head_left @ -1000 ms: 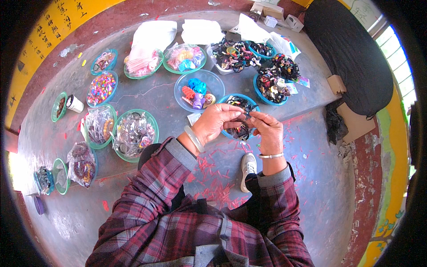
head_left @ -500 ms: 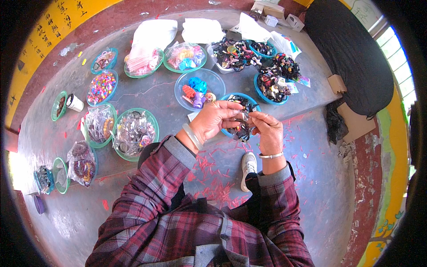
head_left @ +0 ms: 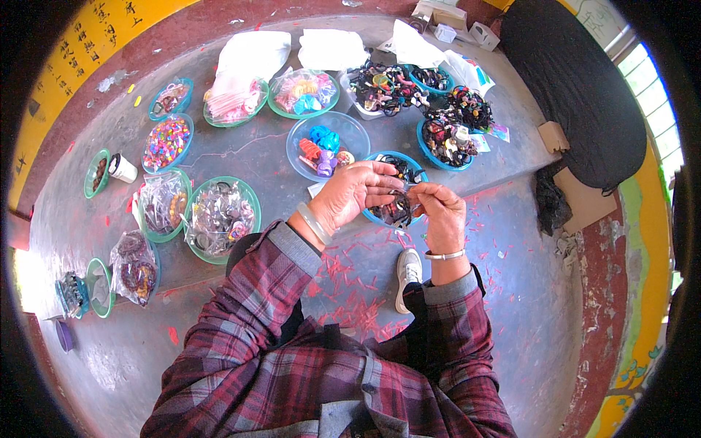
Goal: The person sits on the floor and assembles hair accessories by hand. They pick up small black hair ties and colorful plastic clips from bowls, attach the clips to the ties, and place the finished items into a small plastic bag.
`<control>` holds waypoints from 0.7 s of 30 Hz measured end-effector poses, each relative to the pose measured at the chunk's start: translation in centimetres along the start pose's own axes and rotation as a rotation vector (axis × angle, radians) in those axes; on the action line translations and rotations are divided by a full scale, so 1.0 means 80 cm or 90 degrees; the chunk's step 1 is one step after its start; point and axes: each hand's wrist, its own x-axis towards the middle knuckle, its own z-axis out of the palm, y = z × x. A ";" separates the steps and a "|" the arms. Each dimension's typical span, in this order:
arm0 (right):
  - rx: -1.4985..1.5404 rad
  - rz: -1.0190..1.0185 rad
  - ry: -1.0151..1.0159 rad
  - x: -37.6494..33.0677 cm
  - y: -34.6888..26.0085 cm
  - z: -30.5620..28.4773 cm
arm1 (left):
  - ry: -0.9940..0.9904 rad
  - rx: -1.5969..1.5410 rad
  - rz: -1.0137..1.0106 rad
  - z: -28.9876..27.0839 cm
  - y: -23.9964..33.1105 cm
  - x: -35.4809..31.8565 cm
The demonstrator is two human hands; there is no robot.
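Note:
Both hands are over a blue basket (head_left: pixel 374 155) filled with dark hair ties (head_left: pixel 404 169). My left hand (head_left: pixel 343 196) is on its left side, fingers stretched out and apart, with nothing clearly held. Close to those fingertips, my right hand (head_left: pixel 442 217) is closed in a pinch of thumb and forefinger. Whatever lies in that pinch is too small to make out against the dark hair ties behind. A clear bowl (head_left: pixel 296 140) just beyond my left hand holds blue, orange and purple hair pieces (head_left: pixel 325 141).
More hair ties fill a blue basket (head_left: pixel 423 150) and a white tub (head_left: pixel 369 114) beyond. Green bowls of bagged items, such as one bowl (head_left: pixel 255 197), stand to the left. Pink scraps (head_left: pixel 343 288) litter the floor around my shoe (head_left: pixel 409 274). White bags (head_left: pixel 332 50) lie at the back.
The fingers of my left hand have opened away from the small thing between my hands. My right hand stays in nearly the same place, still pinched.

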 end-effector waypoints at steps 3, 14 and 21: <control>-0.006 -0.016 -0.003 0.000 0.000 0.002 | 0.036 0.050 -0.014 0.000 0.001 0.001; -0.022 -0.009 -0.003 0.001 0.000 0.002 | 0.094 0.190 0.001 0.010 -0.010 0.001; 0.009 0.071 0.021 0.005 -0.007 0.005 | 0.126 0.223 0.049 0.010 -0.011 0.002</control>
